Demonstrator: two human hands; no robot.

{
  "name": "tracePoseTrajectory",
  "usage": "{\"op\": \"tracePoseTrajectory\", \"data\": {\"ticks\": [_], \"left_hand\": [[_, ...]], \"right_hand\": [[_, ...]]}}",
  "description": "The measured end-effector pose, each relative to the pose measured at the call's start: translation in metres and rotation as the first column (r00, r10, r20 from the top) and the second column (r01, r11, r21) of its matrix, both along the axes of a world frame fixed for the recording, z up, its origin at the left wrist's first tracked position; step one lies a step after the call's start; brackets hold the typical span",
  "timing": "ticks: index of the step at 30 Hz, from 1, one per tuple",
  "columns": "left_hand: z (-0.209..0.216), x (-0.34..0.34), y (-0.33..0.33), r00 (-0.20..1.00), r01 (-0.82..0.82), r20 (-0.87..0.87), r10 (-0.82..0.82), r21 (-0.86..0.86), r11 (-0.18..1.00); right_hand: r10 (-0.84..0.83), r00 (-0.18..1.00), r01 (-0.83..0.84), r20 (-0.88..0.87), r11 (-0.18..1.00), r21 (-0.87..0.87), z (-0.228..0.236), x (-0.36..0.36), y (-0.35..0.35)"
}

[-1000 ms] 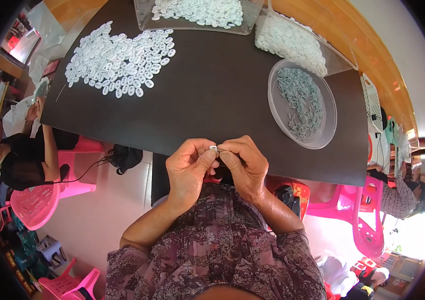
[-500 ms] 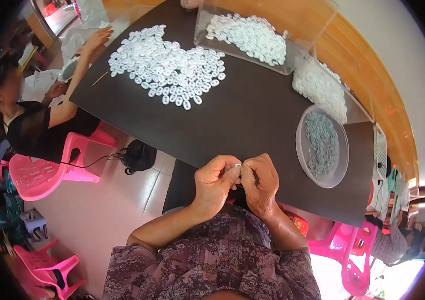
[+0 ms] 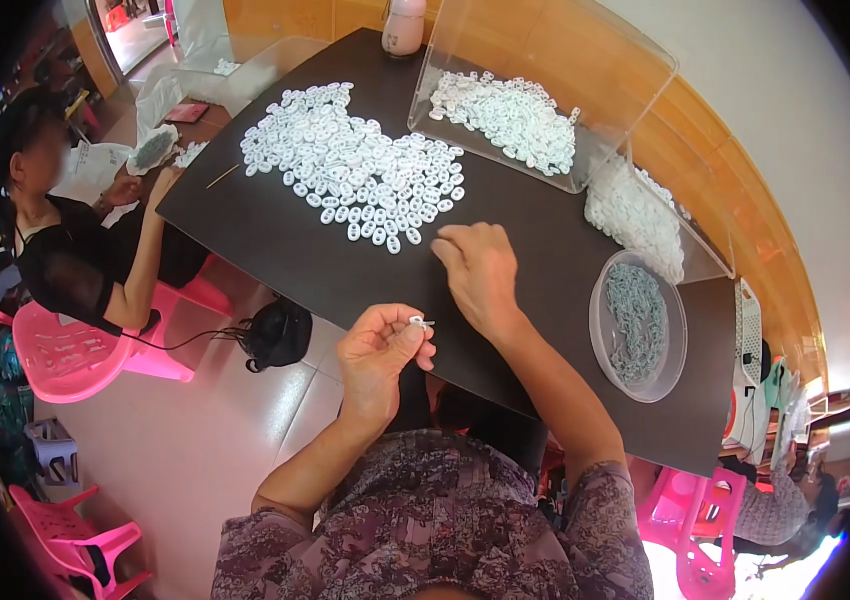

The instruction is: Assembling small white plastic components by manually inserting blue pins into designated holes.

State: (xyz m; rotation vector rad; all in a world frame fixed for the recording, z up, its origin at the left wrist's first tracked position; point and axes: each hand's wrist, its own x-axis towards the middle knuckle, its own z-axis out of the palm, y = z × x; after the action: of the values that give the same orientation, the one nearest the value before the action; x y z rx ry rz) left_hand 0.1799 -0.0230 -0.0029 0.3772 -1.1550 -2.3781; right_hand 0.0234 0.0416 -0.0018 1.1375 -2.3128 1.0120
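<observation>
Distance between the hands mattered most here. The left hand (image 3: 377,352) hung at the near edge of the dark surface (image 3: 265,240), thumb and forefinger pinching a small white part (image 3: 419,322) whose short metal tip pointed right. The right hand (image 3: 477,272) lay farther in, palm down on the surface, fingers loosely curled and holding nothing visible, its fingertips just beside the near right fringe of the heap of white pieces (image 3: 355,170). That hand was plainly nearer the heap.

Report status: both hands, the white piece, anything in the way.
Left hand pinches small white piece above table edge. Right hand flat on dark table, beside white pile. Nothing between them.
</observation>
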Motion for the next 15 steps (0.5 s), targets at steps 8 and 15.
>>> {"op": "tracePoseTrajectory", "data": {"ticks": [8,15], "left_hand": [[-0.002,0.006,-0.007,0.997,-0.078,0.025,0.078,-0.015,0.997],[0.004,0.001,-0.002,0.999,-0.035,0.017,0.035,-0.021,0.999]], "right_hand": [[-0.036,0.994,0.054,-0.103,0.984,0.17,-0.014,-0.005,-0.029],[0.121,0.876,-0.106,0.466,0.993,-0.058,0.0,-0.002,0.018]]}}
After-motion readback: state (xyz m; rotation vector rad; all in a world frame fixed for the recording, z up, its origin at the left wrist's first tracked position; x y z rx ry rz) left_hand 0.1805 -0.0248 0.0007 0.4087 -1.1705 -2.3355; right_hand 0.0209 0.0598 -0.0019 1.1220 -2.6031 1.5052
